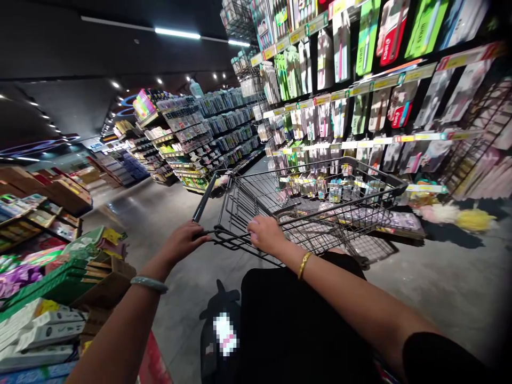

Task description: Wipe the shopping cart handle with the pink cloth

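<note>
A wire shopping cart (308,208) stands in front of me in a store aisle. My left hand (184,241) is closed around the left end of its handle bar (224,238), a pale bangle on that wrist. My right hand (265,233) grips the same bar farther right, a gold bracelet on its wrist. The cart basket looks empty. A black bag or garment (296,325) hangs at my front below the arms.
Pegboard shelves with packaged goods (360,96) line the right side. Crates and boxes of goods (56,288) stand at lower left. More shelving rows (188,138) stand ahead across the grey floor (156,213). Fluffy items (460,216) lie on the floor at right.
</note>
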{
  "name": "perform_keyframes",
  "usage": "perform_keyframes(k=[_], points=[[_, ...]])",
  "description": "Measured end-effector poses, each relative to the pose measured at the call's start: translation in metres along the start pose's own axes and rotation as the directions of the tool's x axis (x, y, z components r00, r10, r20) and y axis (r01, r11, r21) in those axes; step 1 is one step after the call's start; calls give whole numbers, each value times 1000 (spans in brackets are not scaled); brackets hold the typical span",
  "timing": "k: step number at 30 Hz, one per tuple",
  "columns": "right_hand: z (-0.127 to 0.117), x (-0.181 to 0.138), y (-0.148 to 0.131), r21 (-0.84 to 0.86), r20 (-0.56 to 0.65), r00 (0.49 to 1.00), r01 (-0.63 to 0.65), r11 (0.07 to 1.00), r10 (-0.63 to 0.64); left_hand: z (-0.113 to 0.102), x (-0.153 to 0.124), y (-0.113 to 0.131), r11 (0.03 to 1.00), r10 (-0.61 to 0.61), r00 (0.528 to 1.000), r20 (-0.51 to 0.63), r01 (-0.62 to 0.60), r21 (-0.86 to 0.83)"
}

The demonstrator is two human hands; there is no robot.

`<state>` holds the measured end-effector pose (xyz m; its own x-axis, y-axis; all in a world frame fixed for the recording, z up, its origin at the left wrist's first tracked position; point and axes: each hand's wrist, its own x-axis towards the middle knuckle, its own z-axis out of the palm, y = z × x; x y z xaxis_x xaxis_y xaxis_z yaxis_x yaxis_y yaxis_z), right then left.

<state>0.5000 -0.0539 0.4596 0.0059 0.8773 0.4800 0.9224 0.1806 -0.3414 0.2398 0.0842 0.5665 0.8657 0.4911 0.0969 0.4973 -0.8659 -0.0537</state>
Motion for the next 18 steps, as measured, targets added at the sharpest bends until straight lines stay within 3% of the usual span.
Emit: perform_keyframes(k=[3, 6, 9, 14, 18], points=[[-6, -16, 24, -44, -38, 998, 55, 998, -57, 3, 7, -4, 1000, -3, 1000, -17, 3, -5], [-11, -30, 47, -69, -131, 991, -39, 997, 30, 6, 14, -9, 1000, 17, 1000, -14, -16, 18], [1, -24, 39, -52, -199, 977, -83, 995, 71, 10, 19, -8, 995, -6, 1000, -11, 7, 99], [33, -3, 8, -61, -199, 971, 124, 990, -134, 30, 14, 15, 961, -145, 966, -213, 188, 201], [23, -12, 31, -106, -114, 968, 212, 971, -224, 47, 13, 45, 946, -210, 900, -381, 285, 153]])
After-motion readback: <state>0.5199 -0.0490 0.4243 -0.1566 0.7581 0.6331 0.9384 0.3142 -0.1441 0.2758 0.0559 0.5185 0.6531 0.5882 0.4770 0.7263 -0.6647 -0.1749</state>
